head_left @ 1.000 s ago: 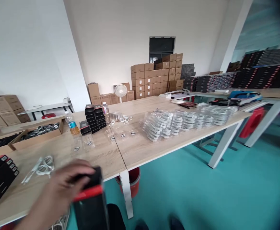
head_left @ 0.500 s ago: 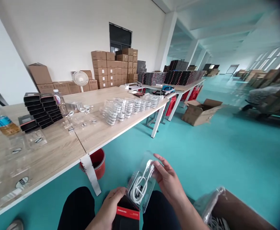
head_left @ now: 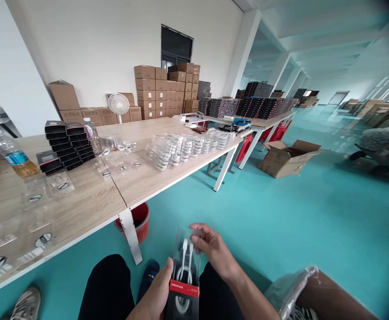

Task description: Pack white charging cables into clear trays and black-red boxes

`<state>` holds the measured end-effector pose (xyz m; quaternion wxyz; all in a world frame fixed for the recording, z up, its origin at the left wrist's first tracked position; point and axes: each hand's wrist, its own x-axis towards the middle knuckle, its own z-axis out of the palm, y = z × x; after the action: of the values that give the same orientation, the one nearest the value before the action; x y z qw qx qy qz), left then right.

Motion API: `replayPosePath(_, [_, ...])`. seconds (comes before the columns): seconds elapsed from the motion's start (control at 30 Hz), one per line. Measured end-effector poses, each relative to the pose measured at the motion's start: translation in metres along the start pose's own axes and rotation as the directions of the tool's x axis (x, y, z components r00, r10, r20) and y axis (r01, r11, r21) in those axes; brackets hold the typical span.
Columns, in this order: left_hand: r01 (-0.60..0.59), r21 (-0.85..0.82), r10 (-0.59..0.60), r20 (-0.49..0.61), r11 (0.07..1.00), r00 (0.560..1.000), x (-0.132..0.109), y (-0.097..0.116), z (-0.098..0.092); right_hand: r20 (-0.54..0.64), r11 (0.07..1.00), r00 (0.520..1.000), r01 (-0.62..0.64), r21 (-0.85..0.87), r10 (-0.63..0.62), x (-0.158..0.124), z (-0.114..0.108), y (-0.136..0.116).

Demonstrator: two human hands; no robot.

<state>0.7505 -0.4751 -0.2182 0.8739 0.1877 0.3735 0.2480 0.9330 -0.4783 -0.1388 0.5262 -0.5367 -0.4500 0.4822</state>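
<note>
My left hand [head_left: 156, 289] grips a black box [head_left: 193, 306] with a red band, low between my knees. A clear plastic case [head_left: 180, 236] stands partly inside this box, its upper end sticking out. Coiled in the case is a white cable [head_left: 184, 258]; its lower loop shows through the front of the box. The fingers of my right hand [head_left: 216, 252] are closed on the top right of the case, near the cable's plugs.
Left and ahead is a wooden table [head_left: 94, 202] with clear cases, stacked black boxes [head_left: 59, 144], bottles and rows of packed cables [head_left: 188, 149]. Below it stands a red bucket [head_left: 143, 224]. A lined carton [head_left: 334, 293] is at lower right, an open carton [head_left: 281, 160] farther off.
The clear case with the cable has gone from above the black box to partly inside it. My right hand has moved left with it, and the view has shifted slightly.
</note>
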Motion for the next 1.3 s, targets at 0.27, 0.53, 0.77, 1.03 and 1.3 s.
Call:
replayPosePath(0.27, [-0.292, 0.115, 0.278, 0.126, 0.949, 0.952, -0.007, -0.015, -0.009, 0.087, 0.959, 0.987, -0.111, -0.262, 0.138, -0.071, 0.015, 0.038])
replayPosePath(0.53, [-0.379, 0.494, 0.381, 0.103, 0.782, 0.919, -0.025, -0.012, -0.029, -0.138, 0.985, 0.976, -0.16, 0.065, 0.168, -0.09, 0.03, 0.078])
replayPosePath(0.77, [-0.323, 0.668, 0.332, 0.119, 0.67, 0.936, -0.03, 0.001, -0.028, -0.215, 0.98, 0.974, -0.113, -0.161, 0.076, -0.091, 0.036, 0.076])
replayPosePath(1.03, [-0.422, 0.614, 0.402, 0.18, 0.667, 0.898, -0.032, 0.007, -0.002, -0.181, 0.972, 0.977, -0.147, -0.182, 0.114, -0.087, 0.023, 0.054])
replayPosePath(1.3, [-0.184, 0.755, 0.155, 0.11, 0.629, 0.982, -0.032, 0.038, 0.023, -0.057, 0.947, 0.947, -0.319, -0.029, 0.317, -0.075, 0.009, 0.031])
